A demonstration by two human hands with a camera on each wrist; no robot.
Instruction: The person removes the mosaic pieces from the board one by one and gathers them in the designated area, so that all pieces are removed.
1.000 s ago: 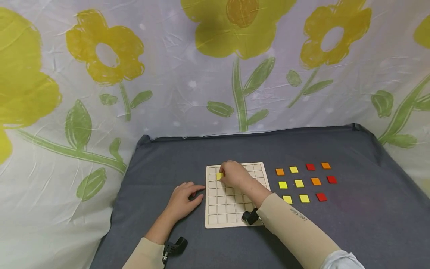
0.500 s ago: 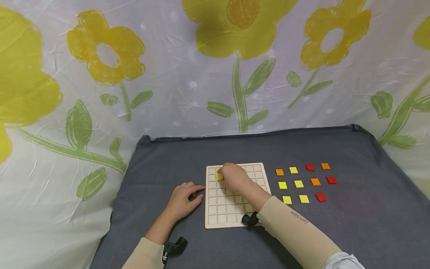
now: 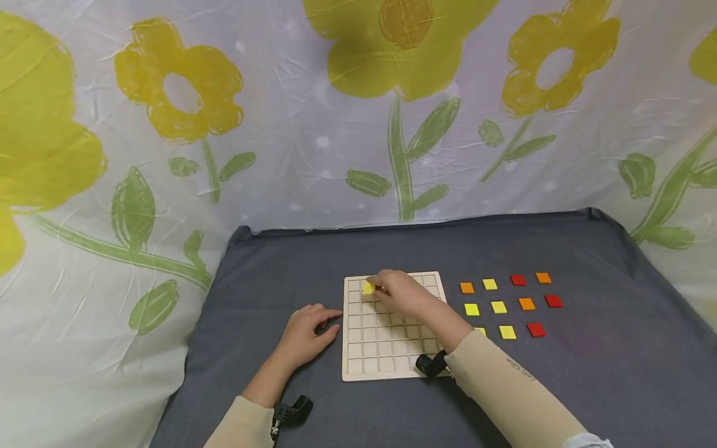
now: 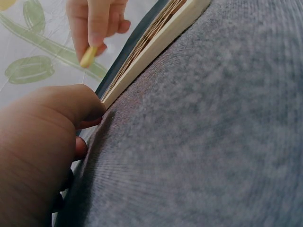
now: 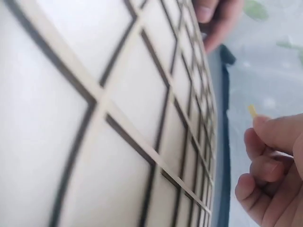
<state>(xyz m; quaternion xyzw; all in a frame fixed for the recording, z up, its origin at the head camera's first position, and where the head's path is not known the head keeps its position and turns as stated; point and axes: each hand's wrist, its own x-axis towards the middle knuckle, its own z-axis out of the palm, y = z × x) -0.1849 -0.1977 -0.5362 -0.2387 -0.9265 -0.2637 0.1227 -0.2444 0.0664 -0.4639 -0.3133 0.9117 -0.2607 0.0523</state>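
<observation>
A pale wooden grid board (image 3: pixel 372 366) lies on the dark cloth. Over its upper left squares, my right hand (image 3: pixel 404 295) pinches a small yellow square tile (image 3: pixel 367 288) between thumb and fingers. The left wrist view has this tile (image 4: pixel 88 56) held up off the board, its edge toward the camera. In the right wrist view just a sliver of the tile (image 5: pixel 252 111) shows past the fingertips. My left hand (image 3: pixel 307 331) rests on the cloth with relaxed fingers, the index fingertip touching the board's left edge.
Right of the board, loose tiles lie in rough rows: yellow tiles (image 3: pixel 498 307), orange tiles (image 3: pixel 526 303) and red tiles (image 3: pixel 536 330). My right forearm partly covers a yellow one. A flower-print curtain (image 3: pixel 291 155) hangs behind the table.
My right hand and forearm have shifted slightly right, and the yellow tile has moved a little up in the head view, still pinched. My left hand has stayed in place.
</observation>
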